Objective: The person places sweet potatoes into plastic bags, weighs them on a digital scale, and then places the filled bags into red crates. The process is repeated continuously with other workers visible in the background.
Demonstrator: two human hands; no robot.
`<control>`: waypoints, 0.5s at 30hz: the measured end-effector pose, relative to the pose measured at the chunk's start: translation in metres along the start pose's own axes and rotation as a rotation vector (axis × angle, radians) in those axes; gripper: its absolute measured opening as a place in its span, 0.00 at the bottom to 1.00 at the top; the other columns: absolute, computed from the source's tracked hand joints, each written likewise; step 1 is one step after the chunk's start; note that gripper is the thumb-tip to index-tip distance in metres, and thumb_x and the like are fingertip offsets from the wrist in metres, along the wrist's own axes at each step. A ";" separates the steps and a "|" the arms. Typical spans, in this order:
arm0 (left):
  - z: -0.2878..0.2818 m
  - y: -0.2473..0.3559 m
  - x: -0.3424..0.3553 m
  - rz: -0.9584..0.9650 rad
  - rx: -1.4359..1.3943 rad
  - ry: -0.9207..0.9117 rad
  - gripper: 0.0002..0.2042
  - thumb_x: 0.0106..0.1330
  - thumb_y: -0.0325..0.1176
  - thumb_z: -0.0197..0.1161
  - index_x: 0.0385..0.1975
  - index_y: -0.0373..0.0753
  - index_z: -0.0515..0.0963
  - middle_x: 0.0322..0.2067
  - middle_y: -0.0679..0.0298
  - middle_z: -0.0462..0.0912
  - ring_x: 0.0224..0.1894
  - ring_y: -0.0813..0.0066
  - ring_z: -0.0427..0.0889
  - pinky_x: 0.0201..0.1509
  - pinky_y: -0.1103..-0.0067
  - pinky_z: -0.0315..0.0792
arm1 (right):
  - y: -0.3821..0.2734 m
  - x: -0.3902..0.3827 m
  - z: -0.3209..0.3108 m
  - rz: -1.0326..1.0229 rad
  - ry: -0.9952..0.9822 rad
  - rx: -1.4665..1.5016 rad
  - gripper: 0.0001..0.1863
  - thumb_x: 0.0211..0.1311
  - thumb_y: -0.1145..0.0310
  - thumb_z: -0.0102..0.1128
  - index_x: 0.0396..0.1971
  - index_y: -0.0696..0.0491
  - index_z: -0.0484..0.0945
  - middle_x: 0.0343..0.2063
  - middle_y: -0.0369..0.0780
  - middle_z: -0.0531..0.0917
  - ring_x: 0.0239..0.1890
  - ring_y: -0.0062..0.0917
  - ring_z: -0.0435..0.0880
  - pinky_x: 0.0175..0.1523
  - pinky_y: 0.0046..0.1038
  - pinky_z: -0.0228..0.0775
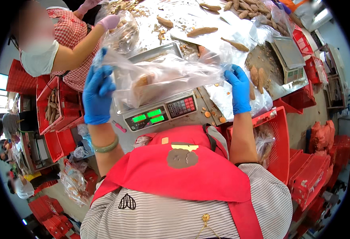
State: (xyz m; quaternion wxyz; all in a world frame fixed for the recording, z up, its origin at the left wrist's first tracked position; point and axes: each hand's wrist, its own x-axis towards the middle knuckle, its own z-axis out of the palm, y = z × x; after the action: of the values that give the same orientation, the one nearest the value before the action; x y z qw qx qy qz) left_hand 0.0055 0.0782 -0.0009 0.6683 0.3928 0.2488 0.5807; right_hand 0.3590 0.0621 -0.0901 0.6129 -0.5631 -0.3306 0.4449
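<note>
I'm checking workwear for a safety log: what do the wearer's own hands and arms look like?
The left hand and right hand wear blue gloves ending around the wrists. A smooth greenish bangle circles the left forearm. Pale sleeves with thin dark stripes leave both forearms bare.

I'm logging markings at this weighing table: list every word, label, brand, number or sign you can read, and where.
Nothing reads clearly enough to quote.
Green scale displays: lit digits, too small and blurred.
Keypad: key markings too small.
Red crates at right: pale marks, too blurred.
Clear plastic bag: no print visible.
</note>
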 end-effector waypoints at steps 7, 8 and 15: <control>0.039 -0.007 -0.047 -0.053 0.428 0.002 0.32 0.66 0.47 0.49 0.63 0.33 0.50 0.37 0.64 0.77 0.09 0.93 0.57 0.14 0.92 0.51 | -0.060 -0.034 0.052 -0.573 -0.060 -0.042 0.15 0.56 0.80 0.48 0.44 0.59 0.73 0.40 0.39 0.79 0.42 0.20 0.76 0.50 0.23 0.66; 0.037 -0.006 -0.046 -0.045 0.408 0.006 0.33 0.65 0.48 0.49 0.63 0.33 0.49 0.38 0.63 0.77 0.09 0.93 0.57 0.14 0.92 0.51 | -0.071 -0.040 0.063 -0.572 -0.346 -0.038 0.13 0.56 0.80 0.48 0.43 0.59 0.74 0.39 0.40 0.79 0.41 0.22 0.77 0.48 0.23 0.67; 0.057 0.009 -0.041 0.033 0.488 -0.077 0.40 0.62 0.55 0.49 0.63 0.30 0.46 0.51 0.53 0.71 0.10 0.93 0.57 0.14 0.93 0.52 | 0.002 -0.026 0.162 -0.879 -0.984 -0.714 0.10 0.46 0.72 0.57 0.32 0.55 0.77 0.30 0.44 0.79 0.36 0.38 0.78 0.42 0.34 0.69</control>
State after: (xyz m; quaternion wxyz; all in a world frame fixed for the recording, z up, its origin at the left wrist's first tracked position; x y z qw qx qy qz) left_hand 0.0369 0.0245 0.0341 0.5528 0.5685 0.3496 0.4990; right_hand 0.2016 0.1028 -0.0659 0.2956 -0.2798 -0.8852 0.2253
